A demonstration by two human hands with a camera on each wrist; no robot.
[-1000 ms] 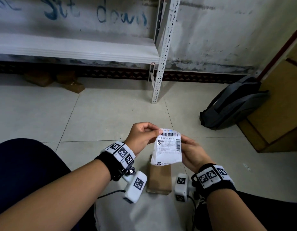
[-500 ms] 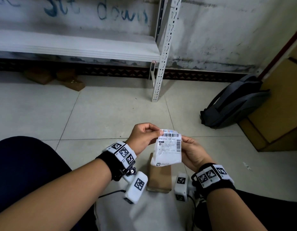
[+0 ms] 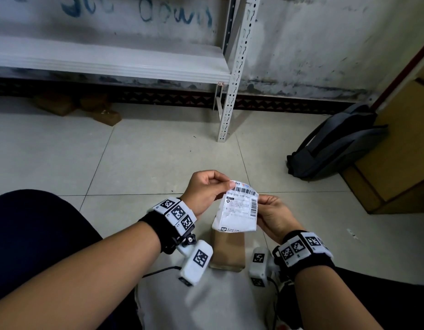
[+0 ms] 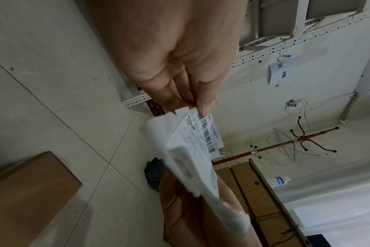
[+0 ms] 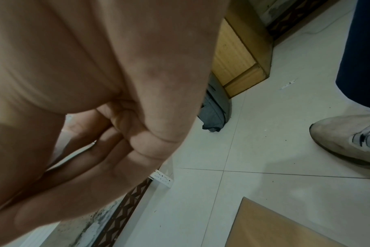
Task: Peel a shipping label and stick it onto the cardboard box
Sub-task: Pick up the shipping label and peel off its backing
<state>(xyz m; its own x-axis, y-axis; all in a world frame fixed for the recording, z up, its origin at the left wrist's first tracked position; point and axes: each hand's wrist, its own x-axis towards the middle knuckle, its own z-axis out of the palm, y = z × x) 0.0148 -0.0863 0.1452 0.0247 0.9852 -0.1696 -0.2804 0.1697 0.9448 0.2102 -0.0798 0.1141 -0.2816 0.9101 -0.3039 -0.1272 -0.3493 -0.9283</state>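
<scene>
A white shipping label (image 3: 238,208) with barcodes hangs in the air between both hands, its top edge curling. My left hand (image 3: 207,190) pinches the label's top left corner; the left wrist view shows the thumb tip on the barcode of the label (image 4: 192,150), with a white layer splaying apart behind it. My right hand (image 3: 273,216) holds the label's right edge, fingers behind the sheet. A small brown cardboard box (image 3: 227,251) lies on the floor just below the label, seen also in the left wrist view (image 4: 25,192) and the right wrist view (image 5: 285,225).
A white metal shelf leg (image 3: 232,91) stands ahead on the tiled floor. A grey backpack (image 3: 337,141) leans against a wooden cabinet (image 3: 401,148) at right. Brown parcels (image 3: 75,106) sit under the shelf. A white cloth (image 3: 194,306) covers my lap. A shoe (image 5: 346,140) rests at right.
The label's top edge has curled and bent over more under the left fingers. Both hands stay in nearly the same place.
</scene>
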